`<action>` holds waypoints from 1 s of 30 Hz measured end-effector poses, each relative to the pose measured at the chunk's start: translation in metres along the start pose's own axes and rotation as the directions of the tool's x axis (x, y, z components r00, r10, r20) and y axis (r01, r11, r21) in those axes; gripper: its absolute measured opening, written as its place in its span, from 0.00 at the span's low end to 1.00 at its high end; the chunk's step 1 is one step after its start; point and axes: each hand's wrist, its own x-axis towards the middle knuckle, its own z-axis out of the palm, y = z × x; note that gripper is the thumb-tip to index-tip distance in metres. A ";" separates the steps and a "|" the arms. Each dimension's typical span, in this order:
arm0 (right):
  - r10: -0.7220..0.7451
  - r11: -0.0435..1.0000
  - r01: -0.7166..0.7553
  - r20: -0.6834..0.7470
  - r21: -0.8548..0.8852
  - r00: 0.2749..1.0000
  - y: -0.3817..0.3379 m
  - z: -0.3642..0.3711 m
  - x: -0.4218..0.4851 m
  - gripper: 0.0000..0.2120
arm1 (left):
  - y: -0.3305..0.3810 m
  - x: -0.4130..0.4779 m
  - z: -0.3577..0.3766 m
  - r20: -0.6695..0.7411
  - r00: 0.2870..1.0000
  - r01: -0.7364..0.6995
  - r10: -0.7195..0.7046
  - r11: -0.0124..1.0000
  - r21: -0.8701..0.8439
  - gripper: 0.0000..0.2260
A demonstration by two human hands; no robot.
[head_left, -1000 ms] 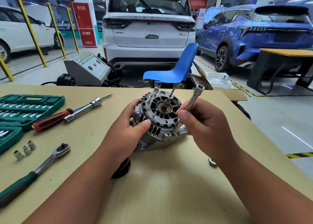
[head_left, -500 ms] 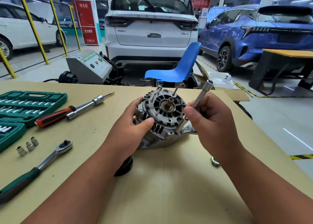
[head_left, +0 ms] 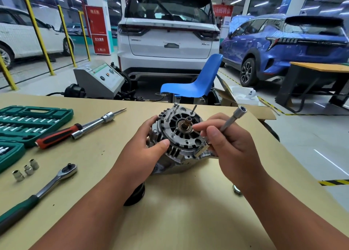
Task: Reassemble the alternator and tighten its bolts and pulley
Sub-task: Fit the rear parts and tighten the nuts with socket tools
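Observation:
The silver alternator (head_left: 179, 136) stands on the tan table (head_left: 179, 212), its slotted face and bare shaft tilted toward me, with several long bolts sticking out. My left hand (head_left: 143, 155) grips its left side, thumb on the front rim. My right hand (head_left: 228, 147) holds a long silver socket extension (head_left: 232, 119) whose lower end sits on a bolt at the alternator's right edge. A black pulley (head_left: 135, 196) lies on the table, partly hidden under my left forearm. A small nut (head_left: 236, 189) lies beside my right wrist.
A green-handled ratchet (head_left: 43, 189), three loose sockets (head_left: 25, 170), a red-handled driver (head_left: 62, 134) with extension and a green socket case (head_left: 28, 121) occupy the left of the table. A blue chair (head_left: 196, 85) and parked cars stand beyond the far edge.
The socket extension's top end has tilted further right. My right index finger now stretches toward the shaft. My left hand keeps its hold on the alternator.

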 end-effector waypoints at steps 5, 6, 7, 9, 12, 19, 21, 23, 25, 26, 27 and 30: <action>0.035 0.998 -0.040 0.089 0.056 0.995 -0.004 -0.002 0.001 0.20 | -0.001 0.001 -0.001 0.001 1.000 0.001 -0.001 1.000 -0.003 0.27; 0.034 0.998 -0.039 0.098 0.057 0.995 -0.004 -0.002 0.002 0.21 | -0.001 0.001 -0.001 0.003 1.000 0.005 -0.005 1.000 0.001 0.26; 0.031 0.998 -0.036 0.100 0.048 0.994 -0.005 -0.001 0.001 0.22 | -0.001 0.000 0.000 0.001 1.000 0.011 -0.011 1.000 0.012 0.26; 0.025 1.000 -0.026 0.089 0.009 0.996 -0.004 -0.001 0.001 0.23 | 0.003 -0.003 0.003 -0.021 1.000 0.017 -0.017 0.999 0.028 0.27; 0.002 0.999 0.002 0.096 -0.044 0.995 -0.004 -0.002 0.000 0.25 | 0.010 -0.012 0.009 -0.237 0.959 -0.098 0.153 0.969 0.228 0.26; -0.052 0.987 0.075 0.162 -0.143 0.985 -0.004 -0.004 0.000 0.28 | 0.045 -0.020 0.032 0.123 0.737 -0.607 0.664 0.571 0.553 0.08; -0.049 0.988 0.074 0.183 -0.132 0.982 -0.003 -0.004 0.001 0.28 | 0.052 -0.014 0.042 0.259 0.739 -0.631 0.622 0.505 0.589 0.05; -0.049 0.988 0.078 0.205 -0.132 0.978 -0.002 -0.005 0.002 0.28 | 0.058 -0.004 0.045 0.309 0.723 -0.656 0.618 0.473 0.588 0.06; -0.062 0.984 0.094 0.204 -0.153 0.977 0.000 -0.005 0.002 0.27 | 0.058 0.006 0.043 0.314 0.698 -0.679 0.644 0.453 0.578 0.06; -0.078 0.980 0.108 0.180 -0.165 0.981 0.002 -0.004 0.001 0.25 | 0.056 0.009 0.042 0.298 0.692 -0.681 0.657 0.457 0.573 0.07; -0.104 0.976 0.129 0.141 -0.178 0.985 0.003 -0.003 0.000 0.23 | 0.054 0.009 0.043 0.265 0.692 -0.677 0.671 0.478 0.560 0.08; -0.213 0.949 0.207 -0.001 -0.238 0.977 0.005 0.001 0.000 0.13 | 0.044 0.004 0.049 0.122 0.690 -0.668 0.713 0.563 0.486 0.09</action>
